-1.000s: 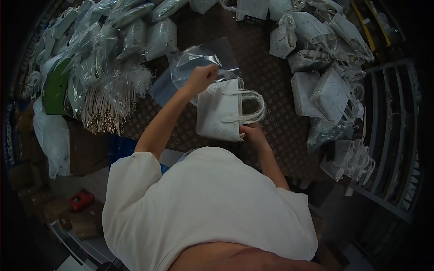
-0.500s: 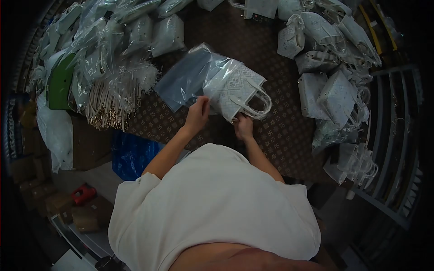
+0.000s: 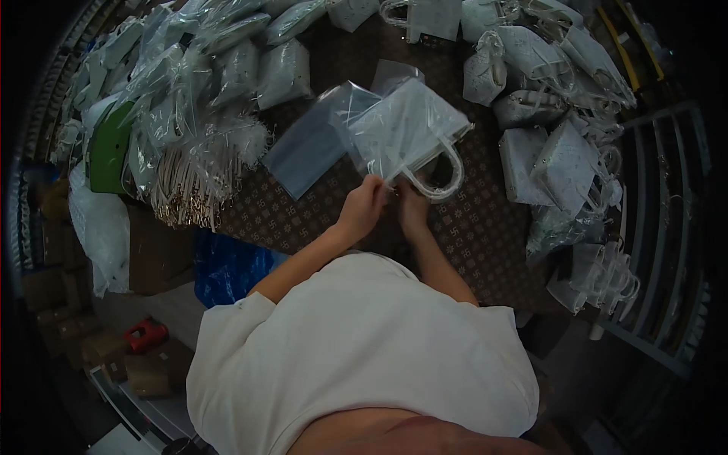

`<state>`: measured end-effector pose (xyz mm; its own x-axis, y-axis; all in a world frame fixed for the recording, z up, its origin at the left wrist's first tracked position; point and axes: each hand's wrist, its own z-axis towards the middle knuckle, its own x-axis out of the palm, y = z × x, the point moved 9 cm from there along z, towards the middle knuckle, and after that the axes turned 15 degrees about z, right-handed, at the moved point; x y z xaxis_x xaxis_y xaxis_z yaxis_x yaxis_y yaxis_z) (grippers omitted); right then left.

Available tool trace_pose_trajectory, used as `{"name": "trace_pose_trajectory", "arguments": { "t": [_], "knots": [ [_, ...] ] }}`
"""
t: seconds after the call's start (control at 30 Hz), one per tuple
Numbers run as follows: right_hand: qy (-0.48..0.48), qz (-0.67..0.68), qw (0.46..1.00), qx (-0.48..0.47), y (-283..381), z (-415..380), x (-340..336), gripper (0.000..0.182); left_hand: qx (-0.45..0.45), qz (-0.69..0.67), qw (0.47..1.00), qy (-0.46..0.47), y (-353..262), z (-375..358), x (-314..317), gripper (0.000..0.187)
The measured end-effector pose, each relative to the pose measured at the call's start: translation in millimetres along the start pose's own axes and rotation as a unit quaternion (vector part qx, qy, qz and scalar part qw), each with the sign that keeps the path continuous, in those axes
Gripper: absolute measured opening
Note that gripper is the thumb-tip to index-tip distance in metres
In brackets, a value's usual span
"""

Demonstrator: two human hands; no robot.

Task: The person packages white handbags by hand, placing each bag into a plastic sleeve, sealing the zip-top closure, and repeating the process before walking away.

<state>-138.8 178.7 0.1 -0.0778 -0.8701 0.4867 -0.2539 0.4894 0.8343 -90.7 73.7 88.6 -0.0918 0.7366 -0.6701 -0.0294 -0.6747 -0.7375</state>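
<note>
A white handbag (image 3: 415, 121) with a looped handle (image 3: 453, 178) is held at the near side of the table, most of its body inside a clear plastic bag (image 3: 362, 125). My left hand (image 3: 362, 208) pinches the edge of that plastic at the handbag's near corner. Close by on the right, my right hand (image 3: 413, 211) grips the handbag near the base of the handle; its fingertips are partly hidden behind the handbag. Flat clear plastic bags (image 3: 307, 155) lie on the table just left of the handbag.
Plastic-wrapped handbags (image 3: 284, 74) are heaped at the back left, beside a bundle of straps with metal clasps (image 3: 193, 186) and a green piece (image 3: 108, 152). More white handbags (image 3: 565, 167) line the right side. A metal rack (image 3: 656, 227) stands beyond the table's right edge.
The handbag has turned and tilted, so its plastic-covered side now faces up. My left hand has moved right to its near corner, beside my right hand.
</note>
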Motion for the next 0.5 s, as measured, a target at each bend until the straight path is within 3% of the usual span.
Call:
{"name": "trace_pose_trajectory", "arguments": {
  "t": [0.03,0.07,0.1,0.13,0.17,0.2,0.23,0.27,0.3,0.33,0.37,0.4,0.43,0.47,0.5],
  "knots": [
    [-0.006,0.004,1.0,-0.001,8,6,-5,0.034,-0.148,-0.232,0.96,0.052,22,-11,11,0.017],
    [0.028,-0.222,0.962,-0.156,44,10,-6,0.035,-0.147,-0.231,0.96,0.057,17,-16,7,0.017],
    [0.06,-0.433,0.849,-0.296,69,2,7,0.035,-0.14,-0.308,0.935,0.106,4,-23,11,0.022],
    [0.058,-0.434,0.85,-0.293,88,-2,10,0.035,-0.134,-0.384,0.901,0.153,-7,-28,14,0.027],
    [0.128,-0.471,0.816,-0.309,115,-13,35,0.036,-0.137,-0.385,0.899,0.155,-5,-31,4,0.027],
    [0.197,-0.506,0.776,-0.321,138,-25,58,0.036,-0.202,-0.377,0.897,0.111,16,-36,-14,0.029],
    [0.247,-0.55,0.741,-0.294,146,-32,72,0.034,-0.266,-0.365,0.89,0.066,39,-43,-32,0.032],
    [0.245,-0.552,0.742,-0.289,157,-36,77,0.034,-0.29,-0.398,0.87,-0.034,60,-47,-56,0.035],
    [0.318,-0.611,0.687,-0.232,143,-43,85,0.036,-0.313,-0.424,0.839,-0.134,79,-57,-77,0.04],
    [0.389,-0.659,0.621,-0.169,121,-53,86,0.038,-0.321,-0.423,0.837,-0.13,87,-66,-82,0.04],
    [0.391,-0.659,0.623,-0.158,111,-58,84,0.038,-0.306,-0.369,0.877,-0.037,85,-71,-75,0.042],
    [0.442,-0.677,0.571,-0.144,89,-71,84,0.031,-0.286,-0.314,0.903,0.057,81,-78,-64,0.045],
    [0.493,-0.689,0.515,-0.13,72,-84,81,0.026,-0.316,-0.162,0.922,0.154,86,-94,-54,0.037],
    [0.498,-0.688,0.513,-0.121,69,-85,77,0.026,-0.323,-0.167,0.918,0.157,89,-105,-49,0.037],
    [0.543,-0.619,0.563,-0.069,68,-88,73,0.026,-0.29,-0.183,0.93,0.135,87,-111,-46,0.031]
  ]
}}
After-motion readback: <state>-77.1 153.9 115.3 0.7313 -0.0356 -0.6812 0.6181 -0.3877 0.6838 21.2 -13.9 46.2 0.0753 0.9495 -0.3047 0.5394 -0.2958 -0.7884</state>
